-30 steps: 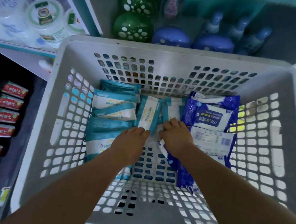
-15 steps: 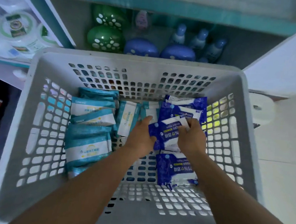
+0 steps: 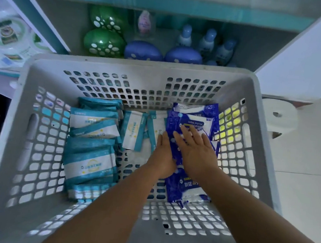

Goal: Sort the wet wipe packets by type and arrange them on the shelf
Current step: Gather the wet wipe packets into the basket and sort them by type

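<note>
Head view: both hands reach into a grey perforated laundry-style basket [image 3: 43, 65]. The right hand [image 3: 197, 152] lies flat with fingers straight and spread, its grip released, pressing down on the top of a stack of dark blue alcohol wipe packets [image 3: 176, 130]. The left hand [image 3: 163, 157] sits against the left edge of that same stack, fingers extended along the side of the packets; its grip looks relaxed rather than clenched, though the fingertips are partly hidden. The blue packets are glossy with white label panels, piled along the right side of the basket floor, one more lying nearer the person under the wrists. On the left side of the basket lie teal-and-white wipe packets [image 3: 91, 161] in overlapping stacks, with two more [image 3: 133, 130] standing in the middle. Beyond the basket, a shelf [image 3: 167, 4] holds green spotted containers [image 3: 103, 42], blue domed containers [image 3: 144, 51] and small blue-capped bottles [image 3: 207, 42].
</note>
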Demonstrator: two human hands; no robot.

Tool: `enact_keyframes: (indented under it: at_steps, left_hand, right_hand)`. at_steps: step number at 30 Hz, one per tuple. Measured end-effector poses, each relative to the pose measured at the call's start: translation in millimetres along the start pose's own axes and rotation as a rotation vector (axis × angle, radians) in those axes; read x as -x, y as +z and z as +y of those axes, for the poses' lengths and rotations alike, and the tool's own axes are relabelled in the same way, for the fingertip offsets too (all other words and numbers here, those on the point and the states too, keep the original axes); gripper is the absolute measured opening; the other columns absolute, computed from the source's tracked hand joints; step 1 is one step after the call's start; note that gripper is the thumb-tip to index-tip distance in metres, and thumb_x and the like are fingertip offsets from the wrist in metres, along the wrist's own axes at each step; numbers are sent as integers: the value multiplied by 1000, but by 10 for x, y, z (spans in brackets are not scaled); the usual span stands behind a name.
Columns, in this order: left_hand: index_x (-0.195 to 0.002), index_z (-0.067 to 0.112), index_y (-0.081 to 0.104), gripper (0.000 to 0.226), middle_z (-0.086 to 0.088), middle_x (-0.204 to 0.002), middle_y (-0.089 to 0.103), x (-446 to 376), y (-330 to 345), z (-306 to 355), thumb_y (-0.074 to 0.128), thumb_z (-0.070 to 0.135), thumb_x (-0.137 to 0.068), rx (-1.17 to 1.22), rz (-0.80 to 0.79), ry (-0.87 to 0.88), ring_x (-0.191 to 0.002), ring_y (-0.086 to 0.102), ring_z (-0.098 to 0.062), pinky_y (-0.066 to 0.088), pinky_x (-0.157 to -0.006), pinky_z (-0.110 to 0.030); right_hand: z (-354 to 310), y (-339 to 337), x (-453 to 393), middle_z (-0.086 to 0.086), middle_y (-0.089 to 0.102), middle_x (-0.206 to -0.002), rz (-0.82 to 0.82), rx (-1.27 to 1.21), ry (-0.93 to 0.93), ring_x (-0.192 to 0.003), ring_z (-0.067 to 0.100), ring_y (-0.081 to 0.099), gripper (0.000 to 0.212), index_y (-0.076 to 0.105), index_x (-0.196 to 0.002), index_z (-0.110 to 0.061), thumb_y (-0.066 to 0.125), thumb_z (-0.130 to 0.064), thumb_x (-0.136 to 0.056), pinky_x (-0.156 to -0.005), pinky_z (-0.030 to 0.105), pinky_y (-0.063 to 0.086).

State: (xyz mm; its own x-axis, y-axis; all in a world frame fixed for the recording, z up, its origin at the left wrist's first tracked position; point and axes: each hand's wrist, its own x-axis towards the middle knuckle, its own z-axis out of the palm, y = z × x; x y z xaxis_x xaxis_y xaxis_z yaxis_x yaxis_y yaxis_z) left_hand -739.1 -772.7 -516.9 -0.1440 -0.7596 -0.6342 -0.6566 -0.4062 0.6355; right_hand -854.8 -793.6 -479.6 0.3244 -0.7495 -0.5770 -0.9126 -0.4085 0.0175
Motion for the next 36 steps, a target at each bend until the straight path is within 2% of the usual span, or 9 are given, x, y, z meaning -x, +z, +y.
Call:
enact_keyframes:
  at_steps: [5,7,11,13,17,20,28,31,36]
  left_hand:
    - [-152,18,3,87,-7,-150,31,-32,-12,110,60,11,-86,64,-32,88,-126,46,-22,44,-102,-39]
    - [-152,17,2,83,-7,-149,33,13,-22,87,54,4,-89,49,-46,104,-121,49,-22,44,-99,-31]
    - [-152,11,4,79,-9,-159,3,87,-182,-99,53,4,-91,-30,13,115,-145,15,-23,14,-112,-22]
    - [-152,8,-2,82,-12,-159,-10,85,-296,-245,54,11,-93,-158,74,54,-147,6,-26,11,-116,-28]
    - [-151,6,-8,84,-16,-157,-16,29,-472,-474,52,18,-94,-361,122,-125,-147,-6,-29,7,-118,-39]
    - [-151,8,-8,84,-17,-157,-18,-25,-538,-561,52,24,-94,-406,85,-208,-146,-11,-29,5,-118,-40]
    - [-150,5,-12,87,-24,-153,-24,-116,-563,-742,50,28,-93,-553,80,-235,-143,-19,-36,-5,-117,-44]
    - [-151,9,-6,89,-22,-155,-18,-126,-578,-770,56,32,-92,-515,66,-219,-145,-7,-36,1,-118,-43]
    - [-149,16,13,75,-16,-155,6,-92,-713,-805,57,20,-89,-473,97,-157,-140,19,-34,17,-114,-40]
  right_hand:
    - [25,-117,-121,-1,-22,-158,20,-27,8,-146,20,-18,92,-17,-150,-24,55,-18,-92,-119,39,-3]
    - [40,-138,-157,-3,-22,-158,18,17,-64,-146,20,-18,91,-14,-151,-27,55,-20,-92,-119,40,-3]
    - [26,-185,-230,2,-15,-160,-44,119,-52,-146,23,-16,70,7,-153,-20,47,-23,-95,-119,43,-3]
    - [-38,-211,-247,5,-10,-160,-47,122,9,-147,26,-14,62,16,-151,-14,43,-22,-96,-118,46,-2]
    - [-294,-230,-337,9,-3,-160,14,-19,-32,-148,26,-6,73,8,-152,-8,50,-14,-92,-119,39,2]
    - [-564,-186,-520,12,-5,-160,-78,-133,-99,-148,26,-2,83,-2,-151,-5,54,-10,-90,-121,37,9]
    - [-959,120,-874,30,-14,-154,-232,-218,136,-145,39,-7,81,-9,-146,7,48,-17,-95,-118,44,13]
    - [-1014,169,-868,26,-14,-155,-265,-203,58,-146,36,-10,86,-9,-148,4,53,-20,-93,-120,42,10]
    - [-908,152,-877,16,11,-157,-122,-299,42,-145,31,11,76,11,-150,-6,55,-16,-89,-119,39,16]
